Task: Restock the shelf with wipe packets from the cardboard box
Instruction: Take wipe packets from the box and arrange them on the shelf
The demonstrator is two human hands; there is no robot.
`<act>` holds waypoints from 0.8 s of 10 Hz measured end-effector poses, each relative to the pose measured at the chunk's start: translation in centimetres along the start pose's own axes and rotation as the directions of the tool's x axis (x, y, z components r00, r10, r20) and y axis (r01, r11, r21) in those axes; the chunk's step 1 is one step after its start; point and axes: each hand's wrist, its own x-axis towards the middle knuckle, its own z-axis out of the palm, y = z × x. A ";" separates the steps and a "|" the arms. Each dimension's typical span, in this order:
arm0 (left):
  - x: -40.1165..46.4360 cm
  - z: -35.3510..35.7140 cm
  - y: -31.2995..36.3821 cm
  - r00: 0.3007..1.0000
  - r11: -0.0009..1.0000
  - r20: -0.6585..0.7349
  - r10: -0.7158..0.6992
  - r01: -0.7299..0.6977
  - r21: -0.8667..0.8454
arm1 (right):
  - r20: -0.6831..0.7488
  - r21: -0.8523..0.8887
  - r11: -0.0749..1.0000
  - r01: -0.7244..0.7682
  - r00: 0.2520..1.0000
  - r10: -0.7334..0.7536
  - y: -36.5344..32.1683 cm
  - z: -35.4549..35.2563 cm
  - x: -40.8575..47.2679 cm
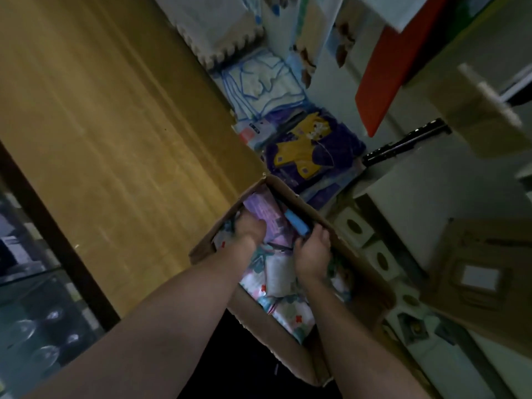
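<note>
An open cardboard box (358,262) lies on the floor, filled with several wipe packets (283,295) in pale floral wrap. Both my hands are inside it. My left hand (250,227) grips the left side of a purple wipe packet (266,214) at the box's far end. My right hand (312,250) closes on the packet's right side, beside a blue cap (296,223). The shelf (431,180) stands to the right, its white boards seen at a steep tilt. The picture is dark and blurred.
A wooden floor (115,125) spreads to the left. Packaged goods, a purple and yellow pack (311,145) and foam mats (218,33) are piled beyond the box. Another cardboard box (478,272) and white cartons (357,226) sit to the right. A glass case (34,306) is at lower left.
</note>
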 end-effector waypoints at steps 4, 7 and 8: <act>2.2 0.7 0.5 0.995 0.996 0.077 -0.058 0.062 -0.059 | 0.181 -0.099 0.995 0.015 0.983 0.003 1.3 0.4 0.7; -2.1 -2.3 3.4 0.957 0.996 0.286 0.050 -0.068 0.055 | 0.113 0.064 0.998 -0.018 0.994 0.011 1.7 -1.1 -0.5; -0.4 -1.1 2.9 0.962 0.998 0.268 -0.043 0.057 -0.042 | 0.104 0.119 0.992 -0.047 0.994 0.034 2.0 -1.0 -0.8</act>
